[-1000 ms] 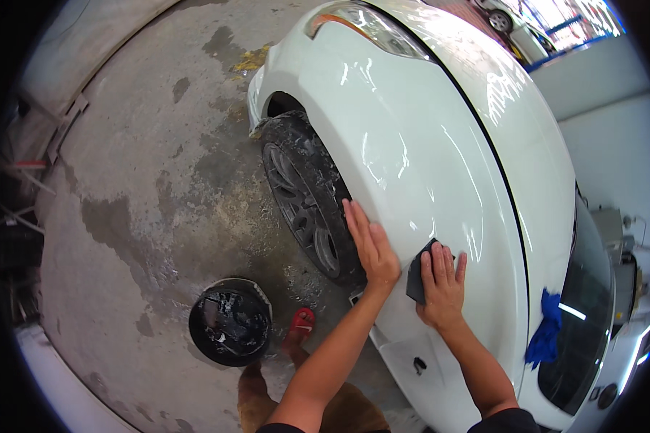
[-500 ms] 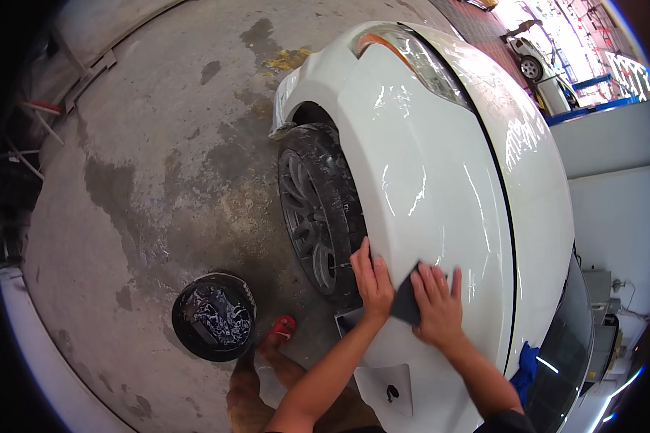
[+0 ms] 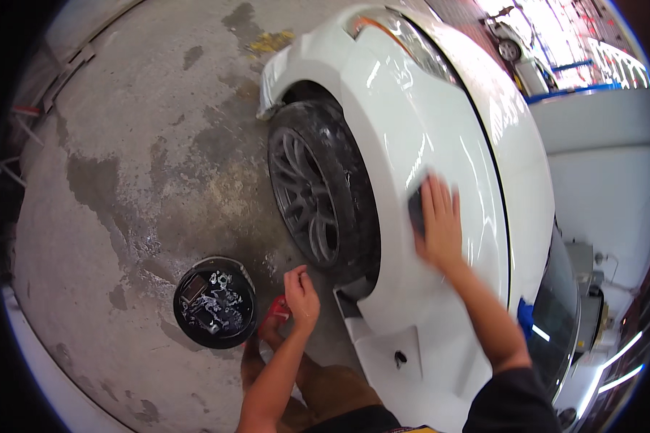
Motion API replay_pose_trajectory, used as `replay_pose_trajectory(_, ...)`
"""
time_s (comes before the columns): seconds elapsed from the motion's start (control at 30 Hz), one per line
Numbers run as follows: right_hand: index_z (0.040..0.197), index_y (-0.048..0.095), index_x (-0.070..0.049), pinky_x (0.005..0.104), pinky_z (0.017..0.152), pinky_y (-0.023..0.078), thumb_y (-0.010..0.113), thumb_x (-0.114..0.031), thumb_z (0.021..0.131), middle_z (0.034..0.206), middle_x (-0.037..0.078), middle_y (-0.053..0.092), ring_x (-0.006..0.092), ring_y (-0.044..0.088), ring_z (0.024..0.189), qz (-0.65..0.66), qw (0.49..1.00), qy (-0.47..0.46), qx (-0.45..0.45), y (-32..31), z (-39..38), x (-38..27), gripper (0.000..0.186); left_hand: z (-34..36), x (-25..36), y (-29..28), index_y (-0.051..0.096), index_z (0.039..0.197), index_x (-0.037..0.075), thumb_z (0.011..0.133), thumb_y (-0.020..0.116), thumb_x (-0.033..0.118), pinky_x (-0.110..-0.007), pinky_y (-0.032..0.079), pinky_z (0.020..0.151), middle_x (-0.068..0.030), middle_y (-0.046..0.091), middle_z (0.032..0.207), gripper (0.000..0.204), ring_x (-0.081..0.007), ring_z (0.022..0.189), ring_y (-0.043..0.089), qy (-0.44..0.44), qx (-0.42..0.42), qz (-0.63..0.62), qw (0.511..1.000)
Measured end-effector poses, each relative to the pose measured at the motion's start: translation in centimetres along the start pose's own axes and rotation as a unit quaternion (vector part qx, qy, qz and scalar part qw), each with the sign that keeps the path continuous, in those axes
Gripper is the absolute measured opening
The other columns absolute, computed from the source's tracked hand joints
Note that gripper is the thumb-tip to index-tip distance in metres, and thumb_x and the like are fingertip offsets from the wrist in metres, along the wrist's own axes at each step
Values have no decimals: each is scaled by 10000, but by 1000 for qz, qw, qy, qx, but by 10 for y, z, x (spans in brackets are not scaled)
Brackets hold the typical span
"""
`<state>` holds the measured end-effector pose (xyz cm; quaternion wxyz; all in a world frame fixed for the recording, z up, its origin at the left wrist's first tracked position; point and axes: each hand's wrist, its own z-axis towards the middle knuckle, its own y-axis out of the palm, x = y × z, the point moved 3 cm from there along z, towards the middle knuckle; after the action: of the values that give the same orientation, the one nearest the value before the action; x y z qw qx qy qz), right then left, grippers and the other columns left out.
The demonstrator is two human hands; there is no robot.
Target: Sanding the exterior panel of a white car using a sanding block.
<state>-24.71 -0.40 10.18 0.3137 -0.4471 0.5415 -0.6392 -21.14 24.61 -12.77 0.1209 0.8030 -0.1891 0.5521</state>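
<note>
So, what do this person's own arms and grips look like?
The left grip and right grip are ungloved hands. The left forearm and right forearm are bare, without a watch or band visible. A short black fabric sleeve shows on the right; any left sleeve is out of view.

Right of centre, the fender (image 3: pixel 426 115) is white with bright reflections; the headlight (image 3: pixel 422 54) above has an orange strip. The pad (image 3: pixel 416 211) is dark grey, the tyre (image 3: pixel 355 187) black with pale smudges, its spoked rim (image 3: pixel 314 193) grey. Lower left, the bucket (image 3: pixel 179 312) is black and the slipper (image 3: pixel 279 310) red; lower right, the cloth (image 3: pixel 525 317) is blue. The grey floor (image 3: pixel 50 289) has darker blotches.
</note>
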Motion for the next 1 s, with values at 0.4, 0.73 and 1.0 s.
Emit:
replay_pose_trajectory(0.4, 1486, 277, 115, 667, 1169, 32, 602, -139, 738, 1563, 325, 276, 465, 265, 1468, -70, 978, 177, 87, 57, -194, -56, 854, -60, -92, -208, 657, 1087, -20, 1009, 508, 110, -291, 536, 736, -116, 707, 913, 213, -138, 793, 662, -155, -181, 86, 968)
replay_pose_trajectory(0.73, 1499, 311, 42, 640, 1186, 59, 696, -311, 786, 1574, 238, 326, 392, 312, 1464, -8, 942, 323, 91, 77, -150, -99, 884, -33, -108, -275, 627, 1099, -7, 1028, 511, 124, -252, 497, 678, -67, 678, 890, 189, -106, 708, 596, -149, -256, 198, 935)
replay_pose_trajectory(1.0, 1517, 230, 53, 657, 1182, 45, 768, -320, 683, 1600, 251, 226, 406, 212, 1494, 56, 921, 369, 112, 50, -95, -88, 1061, -13, -106, -310, 640, 1081, -38, 1007, 508, 83, -279, 531, 675, -112, 696, 870, 194, -137, 728, 647, -141, -291, 283, 903)
